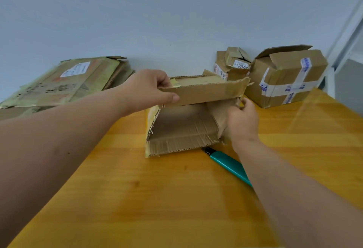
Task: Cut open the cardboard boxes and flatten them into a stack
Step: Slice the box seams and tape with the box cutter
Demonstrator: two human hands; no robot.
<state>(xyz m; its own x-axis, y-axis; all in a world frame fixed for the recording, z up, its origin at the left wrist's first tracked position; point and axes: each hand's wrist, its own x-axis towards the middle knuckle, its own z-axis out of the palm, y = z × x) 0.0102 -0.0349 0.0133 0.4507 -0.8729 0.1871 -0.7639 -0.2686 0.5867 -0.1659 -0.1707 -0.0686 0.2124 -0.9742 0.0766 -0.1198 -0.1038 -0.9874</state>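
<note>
One box part-opened, two still whole.
My left hand (145, 88) pinches the top flap of the opened cardboard box (188, 114) mid-tabletop (137, 198); my right hand (240, 124) grips its side wall. Flattened stack (64, 82) lies far left, taped box (284, 76) and small crushed box (231, 63) remain; utility knife (227, 164) set down.

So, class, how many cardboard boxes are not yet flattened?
3: the open box held by both hands at centre, the small crumpled box behind it, and the taped box at right. Others may be hidden.

The yellow wooden table (176, 198) bears cardboard boxes (284, 76), flattened cardboard (64, 82) (left) and a teal knife (227, 164).
</note>
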